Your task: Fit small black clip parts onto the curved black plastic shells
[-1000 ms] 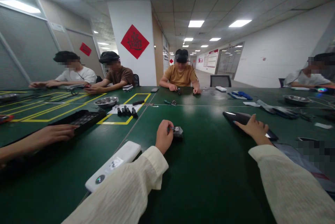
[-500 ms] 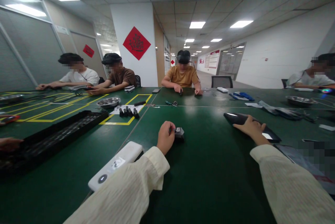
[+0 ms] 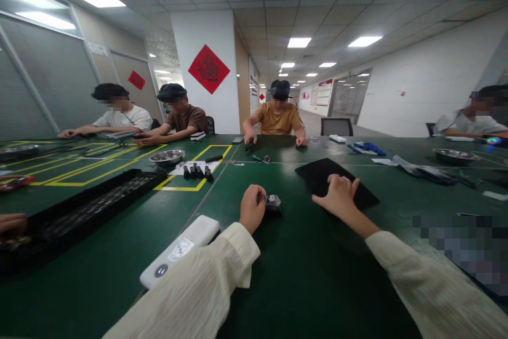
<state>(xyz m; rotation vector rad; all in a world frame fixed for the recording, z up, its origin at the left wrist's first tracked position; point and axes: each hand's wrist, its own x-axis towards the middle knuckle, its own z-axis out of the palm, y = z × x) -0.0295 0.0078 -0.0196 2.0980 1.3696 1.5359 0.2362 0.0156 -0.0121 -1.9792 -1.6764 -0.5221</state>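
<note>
My left hand [image 3: 251,208] rests on the green table [image 3: 309,275], fingers curled round a small black and silver part [image 3: 272,203]. Flat on a thin black sheet [image 3: 317,175] lies my right hand [image 3: 338,195], fingers spread, just right of that part. Both arms wear cream sleeves.
A white oblong device [image 3: 180,250] lies by my left elbow. A long black tray [image 3: 79,207] stretches to the left, with another person's hand [image 3: 11,222] at its near end. Several small black parts [image 3: 196,172] and a metal bowl [image 3: 167,156] sit farther off. Several people sit around the table.
My right hand has slid the black sheet leftwards, close to the small part. The left hand stays put. The hand at the left pulled back from the tray.
</note>
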